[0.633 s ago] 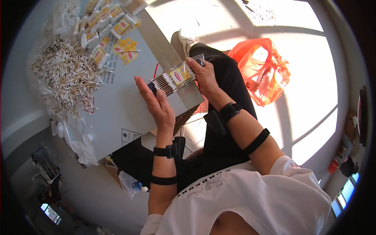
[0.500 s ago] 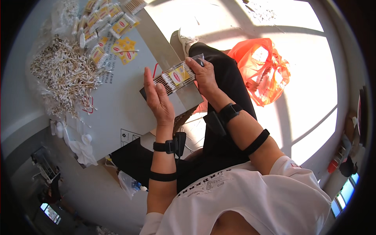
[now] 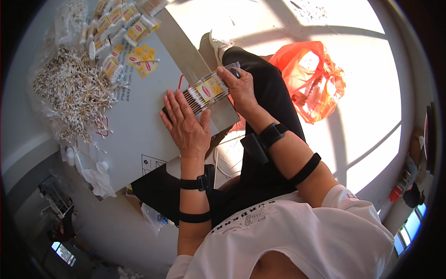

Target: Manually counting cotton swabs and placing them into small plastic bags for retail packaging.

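A flat clear packet of cotton swabs (image 3: 203, 93) with a yellow and red label lies on the grey cardboard sheet (image 3: 134, 130) near its right edge. My right hand (image 3: 238, 86) pinches the packet's right end. My left hand (image 3: 186, 124) lies flat, fingers spread, with its fingertips pressing on the packet's left end. Both wrists carry black straps.
A big heap of loose cotton swabs (image 3: 74, 93) lies at the left of the sheet. Several filled packets (image 3: 118, 23) and loose yellow labels (image 3: 141, 60) are at the top. An orange plastic bag (image 3: 309, 81) sits on the sunlit floor to the right. White scraps (image 3: 95, 174) lie at the sheet's lower edge.
My left hand has turned from edge-on beside the packet to lying flat with fingers spread on the packet's left end. The right hand keeps its hold.
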### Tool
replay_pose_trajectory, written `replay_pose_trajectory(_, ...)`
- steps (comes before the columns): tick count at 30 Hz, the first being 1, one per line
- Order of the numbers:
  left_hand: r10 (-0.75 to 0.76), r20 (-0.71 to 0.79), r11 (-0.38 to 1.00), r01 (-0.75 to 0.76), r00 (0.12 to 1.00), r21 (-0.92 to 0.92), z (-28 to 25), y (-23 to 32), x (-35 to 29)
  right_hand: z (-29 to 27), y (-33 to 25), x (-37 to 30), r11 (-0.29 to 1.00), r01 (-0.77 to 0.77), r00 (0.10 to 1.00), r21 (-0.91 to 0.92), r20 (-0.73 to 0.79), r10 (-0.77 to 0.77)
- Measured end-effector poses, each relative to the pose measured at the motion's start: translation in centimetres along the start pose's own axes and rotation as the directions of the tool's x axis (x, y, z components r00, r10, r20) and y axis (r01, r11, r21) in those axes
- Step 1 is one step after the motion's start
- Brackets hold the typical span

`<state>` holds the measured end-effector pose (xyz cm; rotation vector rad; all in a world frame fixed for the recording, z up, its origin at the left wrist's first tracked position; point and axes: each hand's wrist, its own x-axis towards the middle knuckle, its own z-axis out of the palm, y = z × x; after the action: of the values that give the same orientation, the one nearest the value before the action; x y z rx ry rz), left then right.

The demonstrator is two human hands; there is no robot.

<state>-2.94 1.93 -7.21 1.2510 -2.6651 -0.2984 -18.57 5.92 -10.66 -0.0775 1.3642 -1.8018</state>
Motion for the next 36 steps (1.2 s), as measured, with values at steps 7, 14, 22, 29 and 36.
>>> replay_pose_trajectory(7,0.006,0.092,0.999,-0.010,0.996,0.052,-0.1,0.0,-0.1,0.0,0.1,0.0,1.000,0.006,1.000,0.016,0.015,-0.007)
replay_pose_trajectory(14,0.018,0.095,0.999,-0.022,0.995,0.043,-0.3,0.1,0.0,-0.1,0.0,-0.1,0.999,-0.033,0.999,0.042,0.007,0.033)
replay_pose_trajectory(22,0.018,0.124,1.000,-0.020,0.992,0.017,-0.5,0.1,-0.3,-0.1,0.3,0.1,1.000,-0.002,1.000,0.018,0.001,0.002)
replay_pose_trajectory(29,0.043,0.117,0.999,-0.044,0.992,0.008,-0.4,0.3,0.3,0.0,0.0,0.0,0.998,0.007,1.000,-0.057,0.006,-0.006)
replay_pose_trajectory(36,0.051,0.088,0.999,-0.052,0.995,0.001,-0.1,0.2,0.4,0.1,-0.7,-0.5,0.994,0.049,0.999,-0.099,0.010,-0.048)
